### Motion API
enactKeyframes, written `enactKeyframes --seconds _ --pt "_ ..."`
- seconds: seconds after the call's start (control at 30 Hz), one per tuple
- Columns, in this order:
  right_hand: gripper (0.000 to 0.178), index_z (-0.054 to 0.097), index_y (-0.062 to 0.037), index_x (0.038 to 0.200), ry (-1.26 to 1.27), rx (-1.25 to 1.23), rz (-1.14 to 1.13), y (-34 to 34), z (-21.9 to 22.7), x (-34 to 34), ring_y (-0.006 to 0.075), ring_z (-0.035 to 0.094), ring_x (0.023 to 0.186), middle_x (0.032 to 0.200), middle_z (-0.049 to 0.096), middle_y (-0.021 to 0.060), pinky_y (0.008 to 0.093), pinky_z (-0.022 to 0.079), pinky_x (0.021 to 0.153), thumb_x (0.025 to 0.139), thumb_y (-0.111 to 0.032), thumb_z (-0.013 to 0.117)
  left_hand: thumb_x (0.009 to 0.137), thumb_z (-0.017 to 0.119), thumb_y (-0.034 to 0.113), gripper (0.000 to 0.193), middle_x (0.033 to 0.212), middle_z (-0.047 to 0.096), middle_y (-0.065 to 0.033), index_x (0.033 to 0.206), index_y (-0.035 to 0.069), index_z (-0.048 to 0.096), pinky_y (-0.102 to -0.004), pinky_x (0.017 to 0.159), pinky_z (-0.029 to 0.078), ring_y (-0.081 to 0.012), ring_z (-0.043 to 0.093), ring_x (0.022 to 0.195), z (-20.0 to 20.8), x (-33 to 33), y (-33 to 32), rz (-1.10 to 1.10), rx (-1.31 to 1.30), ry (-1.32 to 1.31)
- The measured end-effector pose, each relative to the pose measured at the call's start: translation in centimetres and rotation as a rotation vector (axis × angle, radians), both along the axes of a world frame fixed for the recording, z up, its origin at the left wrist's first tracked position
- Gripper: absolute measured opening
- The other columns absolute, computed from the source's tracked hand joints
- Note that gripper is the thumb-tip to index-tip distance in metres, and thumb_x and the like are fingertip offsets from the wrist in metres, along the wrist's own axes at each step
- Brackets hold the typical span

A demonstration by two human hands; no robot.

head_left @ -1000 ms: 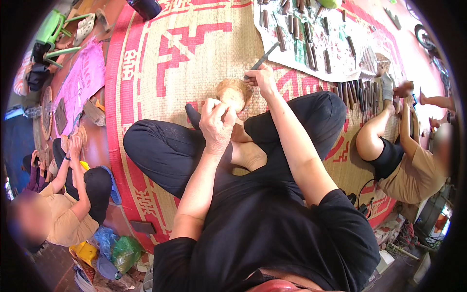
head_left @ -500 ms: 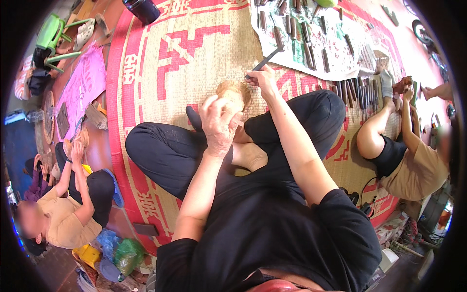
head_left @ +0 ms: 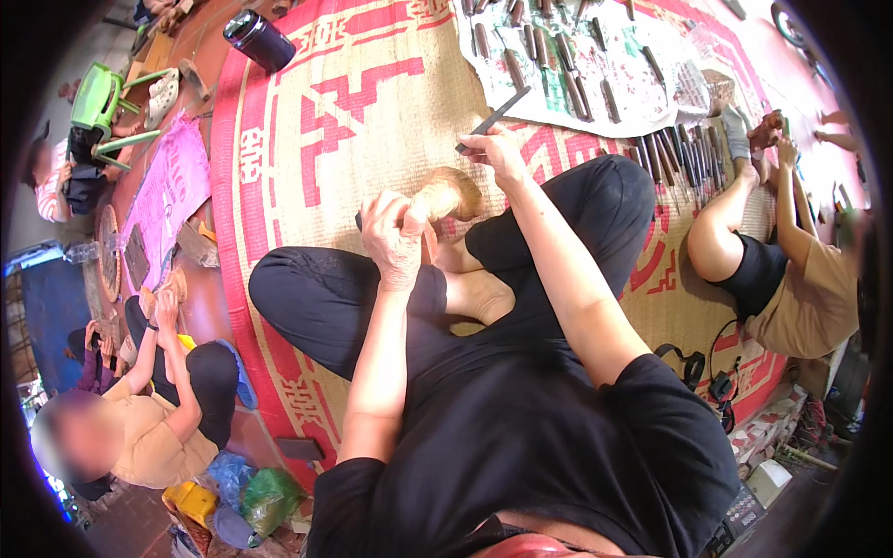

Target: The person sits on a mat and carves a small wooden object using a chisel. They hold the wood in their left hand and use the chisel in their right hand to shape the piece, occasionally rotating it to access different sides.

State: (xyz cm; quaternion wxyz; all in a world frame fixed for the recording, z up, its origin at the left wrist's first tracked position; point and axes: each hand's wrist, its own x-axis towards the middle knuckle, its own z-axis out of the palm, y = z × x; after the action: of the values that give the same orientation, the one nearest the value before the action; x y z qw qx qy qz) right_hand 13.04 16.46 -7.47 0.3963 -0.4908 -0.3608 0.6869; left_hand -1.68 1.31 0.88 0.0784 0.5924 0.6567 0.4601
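Observation:
My left hand (head_left: 391, 232) is closed around the near end of a light-brown wooden piece (head_left: 451, 192), with the thumb laid along it. The piece looks rounded and carved; its gripped part is hidden by the fingers. To the right and a little farther off, my right hand (head_left: 502, 153) pinches a dark, narrow, flat tool (head_left: 499, 115) that looks like a file. It slants up and away to the right, apart from the wood. Both hands are above my crossed legs (head_left: 558, 219).
Several wood-handled carving tools (head_left: 567, 70) lie on a white sheet (head_left: 642, 116) beyond my right hand; more tools (head_left: 684, 158) line the mat (head_left: 372, 121). A dark jar (head_left: 260, 42) stands far left. One person (head_left: 800, 288) sits at right, another (head_left: 158, 418) at left.
My left hand has changed its hold: its fingers were spread over the wood and are now wrapped round one end, the piece turned sideways. My right hand keeps the dark tool. The whole view has shifted slightly.

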Motion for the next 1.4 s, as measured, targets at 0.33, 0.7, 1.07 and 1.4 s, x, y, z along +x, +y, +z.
enactKeyframes --seconds 0.33,0.7,1.07,1.4 --pt "0.01 0.063 0.0014 0.079 -0.057 0.002 0.122 -0.6 -0.3 -0.1 0.0138 0.062 0.061 0.072 0.066 0.0093 0.0246 0.049 0.057 0.073 -0.005 0.068 0.088 0.056 0.034 0.038 0.071 0.053 -0.0069 0.067 0.003 0.055 -0.0368 0.069 0.039 -0.0264 0.048 0.074 -0.2 -0.5 -0.3 0.073 0.009 -0.105" --pt "0.014 0.063 0.0015 0.077 -0.116 -0.032 0.299 -1.2 0.5 -0.8 0.0148 0.062 0.068 0.073 0.065 0.009 0.028 0.049 0.063 0.07 -0.009 0.07 0.092 0.051 0.025 0.035 0.069 0.053 -0.0058 0.065 0.005 0.059 -0.0354 0.07 0.039 -0.0243 0.049 0.074 0.6 0.1 0.3 0.033 -0.056 0.048" --pt "0.01 0.062 0.0002 0.08 -0.154 -0.022 0.063 0.5 -1.6 -0.4 0.0146 0.061 0.063 0.069 0.063 0.0076 0.0281 0.05 0.057 0.072 -0.005 0.066 0.092 0.051 0.021 0.033 0.07 0.055 -0.0049 0.064 0.006 0.059 -0.0359 0.07 0.04 -0.0236 0.05 0.074 0.6 0.3 0.2 0.015 -0.054 0.071" --pt "0.013 0.06 0.0002 0.077 -0.282 0.03 0.231 -0.6 -0.4 -1.0 0.0138 0.06 0.06 0.071 0.064 0.0078 0.026 0.05 0.06 0.072 -0.009 0.068 0.092 0.052 0.021 0.032 0.071 0.055 -0.0049 0.066 0.005 0.06 -0.0353 0.07 0.04 -0.0237 0.051 0.074 0.4 0.1 0.0 0.028 -0.033 0.074"
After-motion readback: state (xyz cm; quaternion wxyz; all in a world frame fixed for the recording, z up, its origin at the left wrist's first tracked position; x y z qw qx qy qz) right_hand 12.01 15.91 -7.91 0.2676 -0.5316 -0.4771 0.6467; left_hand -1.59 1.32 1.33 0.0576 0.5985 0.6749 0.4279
